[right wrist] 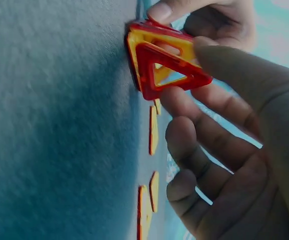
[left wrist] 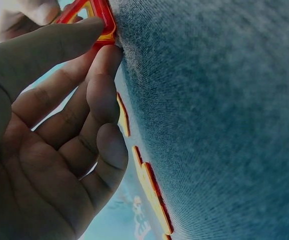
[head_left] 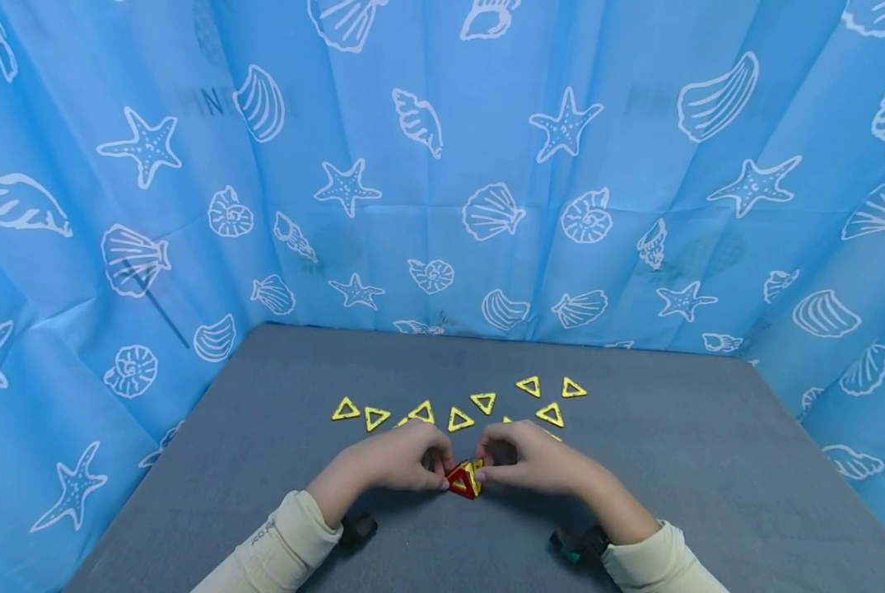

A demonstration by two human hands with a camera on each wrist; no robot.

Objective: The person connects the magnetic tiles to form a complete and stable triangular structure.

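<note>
Near the middle of the table, in the head view, both hands hold a small pyramid-like shape of red and yellow triangular magnetic tiles [head_left: 472, 492]. My left hand [head_left: 398, 455] pinches its left side between thumb and fingertips. In the left wrist view a red tile [left wrist: 102, 11] shows under the left thumb. My right hand [head_left: 534, 457] pinches the right side. There, in the right wrist view, a red-edged triangular tile [right wrist: 145, 65] leans against a yellow one [right wrist: 133, 47], held between the right thumb and a finger. Fingers hide parts of the shape.
Beyond the hands, several yellow triangular tiles [head_left: 346, 417] lie flat and scattered on the grey tabletop [head_left: 672, 461]; the hands partly cover some. A blue curtain [head_left: 442, 156] with white shells and starfish hangs behind and at both sides. Dark devices [head_left: 356, 529] sit by the wrists.
</note>
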